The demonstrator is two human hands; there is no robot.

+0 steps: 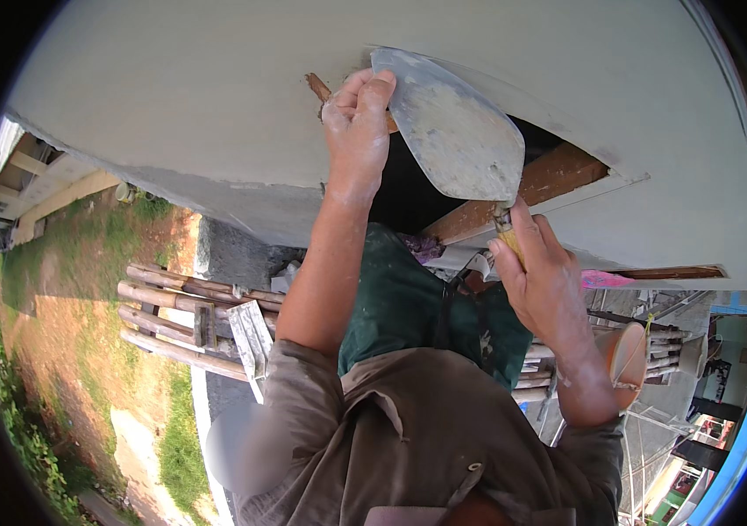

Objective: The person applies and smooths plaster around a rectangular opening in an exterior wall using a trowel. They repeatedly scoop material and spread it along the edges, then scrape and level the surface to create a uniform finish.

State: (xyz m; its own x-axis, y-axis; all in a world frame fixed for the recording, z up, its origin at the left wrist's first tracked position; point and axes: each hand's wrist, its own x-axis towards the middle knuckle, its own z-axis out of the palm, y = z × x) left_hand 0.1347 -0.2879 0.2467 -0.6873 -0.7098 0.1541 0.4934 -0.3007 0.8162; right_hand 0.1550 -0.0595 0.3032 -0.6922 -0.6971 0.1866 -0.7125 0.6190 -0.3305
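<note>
In my right hand [542,280] is a pointed trowel, gripped by its yellowish handle [508,235]. Its broad metal blade [452,127] is smeared with dried pale material and lies across part of a dark opening [404,180] in a pale plastered surface [224,96]. My left hand [358,131], dusted white, is closed beside the blade's tip, with the thumb at the blade's edge. Whatever its curled fingers hold is hidden. Behind that hand a piece of broken brown wood [317,87] shows. A wooden beam [558,182] runs along the opening's near right edge.
Bamboo poles [185,302] extend to both sides below me, with a whitish flat board [252,337] on the left ones. An orange bucket [626,355] stands at right. A narrow slot with wood [672,273] cuts the plaster. Grass and bare soil [84,351] lie far below left.
</note>
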